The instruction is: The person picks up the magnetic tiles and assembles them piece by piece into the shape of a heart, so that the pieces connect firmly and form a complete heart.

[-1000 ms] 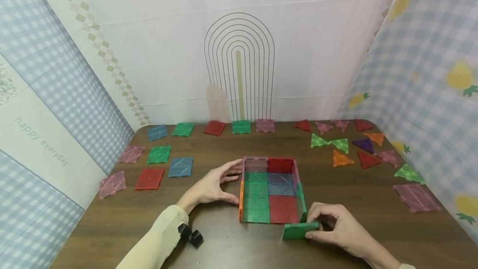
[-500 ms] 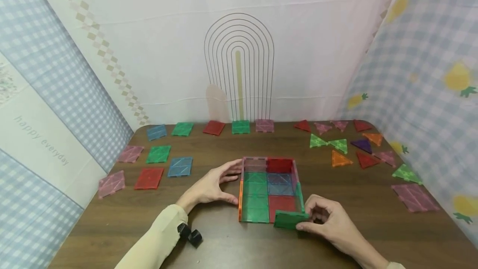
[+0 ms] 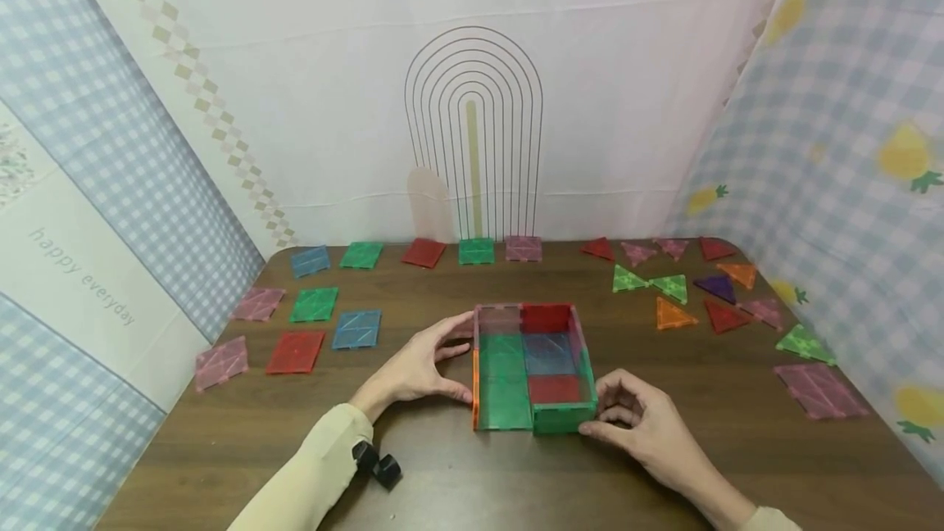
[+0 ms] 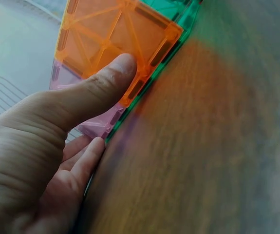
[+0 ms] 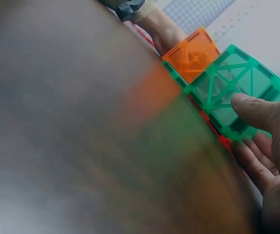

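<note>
A low, open-topped box of translucent magnetic tiles (image 3: 505, 404) stands on the table, with green, blue and red squares as its floor. Against its left wall rests my left hand (image 3: 424, 367), thumb on an orange tile (image 4: 93, 41) and fingers by a pink tile (image 4: 101, 124). My right hand (image 3: 649, 433) holds a green square tile (image 3: 564, 420) upright at the front right corner. In the right wrist view my thumb presses that tile's outer face while the fingers curl at the corner's side. The front left floor edge has no wall.
Loose square tiles lie to the left, among them a red one (image 3: 296, 352) and a blue one (image 3: 357, 329). Several triangle tiles, including an orange one (image 3: 674, 313), and a pink square (image 3: 821, 390) lie at the right. Patterned cloths (image 3: 332, 105) hang behind the table.
My right hand has brought the green tile leftward and away from me, from in front of the box onto its front right edge. The box has shifted slightly. My left hand has stayed put.
</note>
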The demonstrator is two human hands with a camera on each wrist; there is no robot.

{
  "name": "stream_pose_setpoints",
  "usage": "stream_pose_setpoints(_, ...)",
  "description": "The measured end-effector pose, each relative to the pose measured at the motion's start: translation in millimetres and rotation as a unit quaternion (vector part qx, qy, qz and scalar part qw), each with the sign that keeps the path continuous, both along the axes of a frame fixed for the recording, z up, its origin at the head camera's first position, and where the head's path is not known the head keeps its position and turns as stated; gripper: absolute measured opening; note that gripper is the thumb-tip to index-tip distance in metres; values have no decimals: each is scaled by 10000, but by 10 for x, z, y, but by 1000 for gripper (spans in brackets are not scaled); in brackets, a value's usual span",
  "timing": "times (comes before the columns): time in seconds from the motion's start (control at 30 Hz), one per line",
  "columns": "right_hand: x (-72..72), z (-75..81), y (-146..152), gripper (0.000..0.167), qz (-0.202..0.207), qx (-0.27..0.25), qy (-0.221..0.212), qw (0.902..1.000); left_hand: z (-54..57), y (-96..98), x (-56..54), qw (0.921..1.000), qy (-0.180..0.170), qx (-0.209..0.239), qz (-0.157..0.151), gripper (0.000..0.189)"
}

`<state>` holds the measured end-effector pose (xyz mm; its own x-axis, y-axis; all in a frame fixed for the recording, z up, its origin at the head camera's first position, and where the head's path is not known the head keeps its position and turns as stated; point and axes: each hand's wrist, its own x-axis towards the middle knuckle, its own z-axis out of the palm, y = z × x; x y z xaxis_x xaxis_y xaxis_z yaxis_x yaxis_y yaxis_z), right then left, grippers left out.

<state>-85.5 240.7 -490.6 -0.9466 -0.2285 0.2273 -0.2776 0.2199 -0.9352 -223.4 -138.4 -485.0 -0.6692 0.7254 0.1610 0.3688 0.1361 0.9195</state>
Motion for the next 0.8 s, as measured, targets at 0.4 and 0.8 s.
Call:
stream_pose_setpoints(0.4,-89,-17,98,47,-157,278,374,9988,-53,7,-30,9993,-273,257,23,129)
stream_pose_setpoints(0.8,-22,105,1777,80,-3747,2179,569,8994,-46,-16,-33,9990,-341,293,47,130)
